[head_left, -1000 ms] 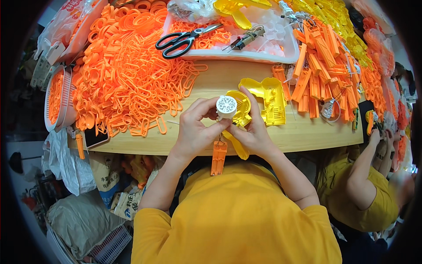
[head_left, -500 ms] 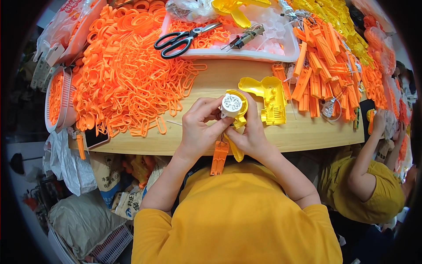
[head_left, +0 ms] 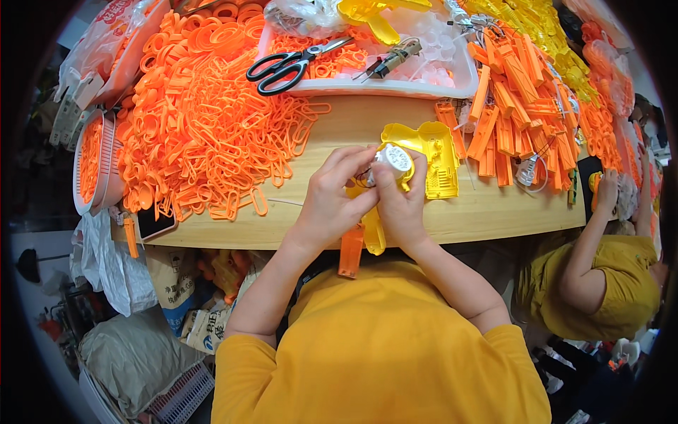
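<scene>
My left hand [head_left: 332, 191] and my right hand [head_left: 402, 205] meet over the table's near edge, fingers closed around one assembly. In it a white round part [head_left: 397, 161] with a patterned face sits at the upper end of a yellow plastic shell [head_left: 373, 232]. My right thumb presses the white part's side, while left fingertips pinch around its upper left. Thin dark wires show beside the white part. Below my hands hangs an orange rectangular case [head_left: 350, 252]. Another yellow shell half [head_left: 441, 166], open side up, lies just beyond my right hand.
Orange loop-shaped clips [head_left: 226, 148] are heaped at left. Black-handled scissors [head_left: 289, 69] and a cutter-like tool [head_left: 395, 58] rest on a white tray [head_left: 395, 87]. Orange cases with wires [head_left: 508, 106] pile up at right. A co-worker's arm [head_left: 586, 240] reaches in at far right.
The white round part has shifted right and tilted, its face turning rightward. My right thumb has moved up onto its side. The orange case and the held shell have swung slightly.
</scene>
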### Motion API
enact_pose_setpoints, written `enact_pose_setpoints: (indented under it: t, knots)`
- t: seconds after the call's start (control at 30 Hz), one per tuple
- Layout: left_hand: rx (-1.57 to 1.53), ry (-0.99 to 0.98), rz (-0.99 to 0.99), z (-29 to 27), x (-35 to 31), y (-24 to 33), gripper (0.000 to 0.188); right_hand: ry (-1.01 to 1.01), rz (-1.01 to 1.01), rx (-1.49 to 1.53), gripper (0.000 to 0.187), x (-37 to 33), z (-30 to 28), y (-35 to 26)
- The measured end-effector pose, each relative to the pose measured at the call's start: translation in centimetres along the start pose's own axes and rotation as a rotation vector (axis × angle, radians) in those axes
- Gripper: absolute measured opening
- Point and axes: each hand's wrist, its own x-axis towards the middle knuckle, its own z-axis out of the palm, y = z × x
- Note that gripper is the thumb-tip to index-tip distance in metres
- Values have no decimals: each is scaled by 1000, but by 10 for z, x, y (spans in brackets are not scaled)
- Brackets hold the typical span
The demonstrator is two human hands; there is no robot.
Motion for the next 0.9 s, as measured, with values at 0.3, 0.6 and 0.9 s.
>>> enact_pose_setpoints:
  t: [0.3,0.6,0.9]
  knots:
    - [484,-329,122,-2,35,-5,51,-73,-238,-541,41,4,-37,17]
    - [603,-123,119,-18,10,-24,26,-208,-477,-785,35,8,-41,20]
    - [736,111,333,5,-26,-23,23,-180,-552,-833,20,12,-35,24]
